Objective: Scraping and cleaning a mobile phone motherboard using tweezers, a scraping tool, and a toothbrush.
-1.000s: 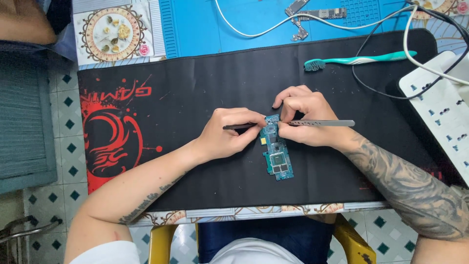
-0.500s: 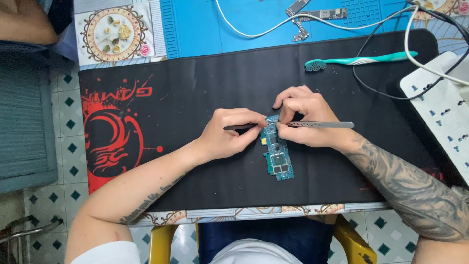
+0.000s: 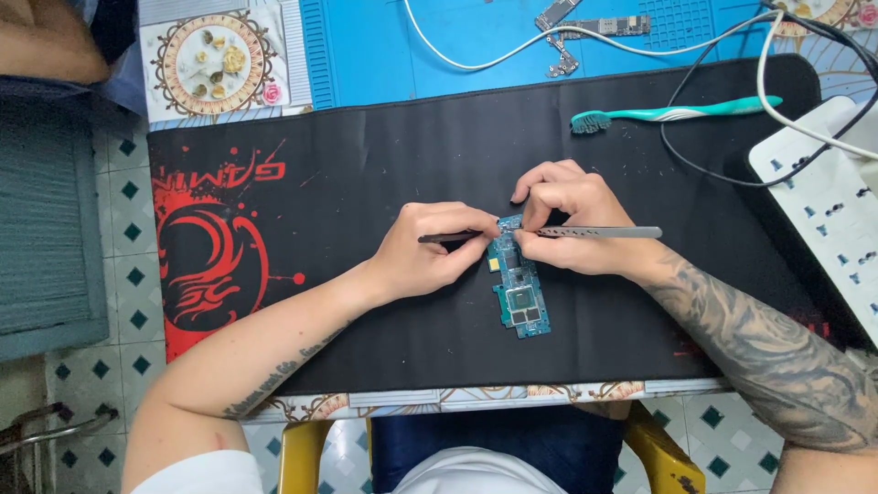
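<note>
Head view: both hands on a small circuit board

I see a blue-green circuit board (image 3: pixel 514 288) lying flat near the middle of a black desk mat (image 3: pixel 366 165), its long side running toward me. My left hand (image 3: pixel 430 252) is curled shut around a thin dark tool (image 3: pixel 448 237), whose tip reaches the board's top left corner. My right hand (image 3: pixel 572 220) is closed on silver tweezers (image 3: pixel 599 232), fingers pinching them close to the board's top edge, the handle sticking out to the right. Both hands touch or nearly touch the board's far end. Farther back on the mat lies a teal toothbrush (image 3: pixel 677 112). A white power strip (image 3: pixel 823 197) sits at the right edge, with cables (image 3: pixel 713 174) running across the mat
</note>
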